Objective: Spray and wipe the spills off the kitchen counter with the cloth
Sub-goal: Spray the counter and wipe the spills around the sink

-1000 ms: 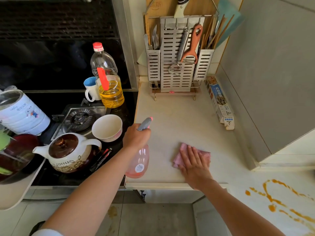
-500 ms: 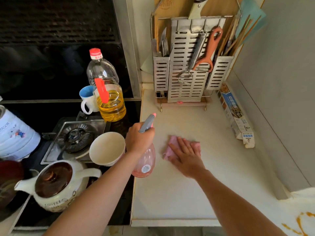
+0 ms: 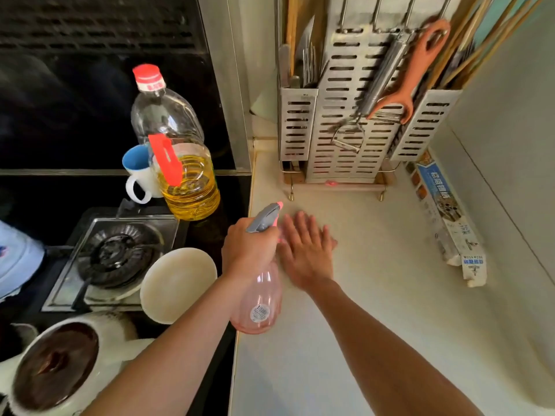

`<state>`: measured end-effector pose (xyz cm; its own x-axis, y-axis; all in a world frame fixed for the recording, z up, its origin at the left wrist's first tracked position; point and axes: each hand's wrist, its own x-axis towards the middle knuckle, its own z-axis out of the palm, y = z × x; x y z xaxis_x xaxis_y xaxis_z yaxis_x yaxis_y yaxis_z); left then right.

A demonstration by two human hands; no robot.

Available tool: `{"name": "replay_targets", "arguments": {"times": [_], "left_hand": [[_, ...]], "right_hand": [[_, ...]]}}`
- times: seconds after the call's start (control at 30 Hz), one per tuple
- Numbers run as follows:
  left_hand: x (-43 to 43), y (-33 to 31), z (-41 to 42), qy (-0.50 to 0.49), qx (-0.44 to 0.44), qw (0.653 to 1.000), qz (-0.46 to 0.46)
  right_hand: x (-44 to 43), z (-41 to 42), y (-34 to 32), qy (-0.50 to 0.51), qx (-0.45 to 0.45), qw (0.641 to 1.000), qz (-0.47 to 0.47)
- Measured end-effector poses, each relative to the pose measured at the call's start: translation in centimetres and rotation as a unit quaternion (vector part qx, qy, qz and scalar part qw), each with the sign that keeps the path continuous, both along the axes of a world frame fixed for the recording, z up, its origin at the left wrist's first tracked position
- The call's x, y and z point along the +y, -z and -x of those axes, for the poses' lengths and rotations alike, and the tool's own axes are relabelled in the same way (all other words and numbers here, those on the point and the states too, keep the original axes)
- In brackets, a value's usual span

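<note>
Watching this, I'd worry first about the left hand [image 3: 250,250]: its grip is closed round the neck of the pink spray bottle [image 3: 261,298], which hangs in the air right at the left edge of the surface [image 3: 375,295]. The nozzle is aimed toward the utensil rack [image 3: 354,115] and sits just beside the right hand [image 3: 306,253]. A squeeze from there would likely wet the knuckles or the rack's foot rather than the surface ahead of the cloth [image 3: 281,239]. The right grip is wide, fingers straight and spread, palm pressed flat on that cloth, which is all but hidden beneath it; only a pink sliver shows at the hand's left side. With so little cloth out past the fingers, a long sweep could bunch it up, I think. I can see no spill on this stretch, so the stains must lie outside the view.

The left forearm passes just above a white bowl [image 3: 177,283] and a teapot [image 3: 60,361] crowded by the burner [image 3: 117,256]; a careless pull back could clip either. An oil bottle [image 3: 186,181] and a blue-lined mug [image 3: 136,172] stand behind the burner, near the surface's edge. A long box of wrap [image 3: 447,211] lies along the right wall [image 3: 495,145], narrowing the room for wide strokes, and the rack closes off the back
</note>
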<state>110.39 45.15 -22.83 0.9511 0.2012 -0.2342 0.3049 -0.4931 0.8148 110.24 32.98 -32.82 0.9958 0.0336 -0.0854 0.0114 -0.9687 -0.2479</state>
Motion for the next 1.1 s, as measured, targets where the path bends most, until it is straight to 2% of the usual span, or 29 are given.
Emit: {"name": "replay_targets", "arguments": {"times": [0.1,0.17,0.27,0.4,0.53,0.77,0.87,0.97,1.03,1.1], "left_hand": [[0.0,-0.4,0.0,-0.007,0.016,1.000,0.015],[0.1,-0.8,-0.5,-0.016,0.023,0.999,0.033],[0.2,-1.0,-1.7,-0.012,0.012,0.999,0.042],[0.3,-0.9,-2.5,-0.034,-0.006,0.998,0.057],[0.0,-0.5,-2.2,-0.046,-0.025,0.997,0.053],[0.1,-0.2,-2.6,-0.041,-0.021,0.997,0.064],[-0.1,-0.6,-2.6,-0.032,-0.019,0.997,0.073],[-0.4,-0.7,-2.7,-0.018,-0.020,0.997,0.066],[-0.3,-0.2,-2.9,-0.017,-0.022,0.997,0.068],[-0.2,0.1,-3.1,-0.021,-0.023,0.997,0.074]], "right_hand": [[1.2,0.5,-0.1,-0.202,0.000,0.979,0.013],[-0.8,0.6,0.4,-0.235,-0.023,0.972,0.003],[-5.6,0.2,0.7,-0.125,-0.022,0.992,0.016],[-9.9,-2.1,0.0,0.045,0.043,0.997,0.041],[-8.1,-5.3,0.1,0.115,0.067,0.991,0.021],[-4.1,-4.6,0.4,-0.045,0.028,0.998,0.028],[-2.3,-2.8,0.5,-0.168,0.005,0.985,0.049],[-0.7,-3.2,0.0,-0.259,-0.010,0.966,0.012],[-0.1,-4.4,-0.6,-0.278,0.000,0.961,0.007],[0.3,-5.5,-0.9,-0.241,0.007,0.970,0.012]]}}
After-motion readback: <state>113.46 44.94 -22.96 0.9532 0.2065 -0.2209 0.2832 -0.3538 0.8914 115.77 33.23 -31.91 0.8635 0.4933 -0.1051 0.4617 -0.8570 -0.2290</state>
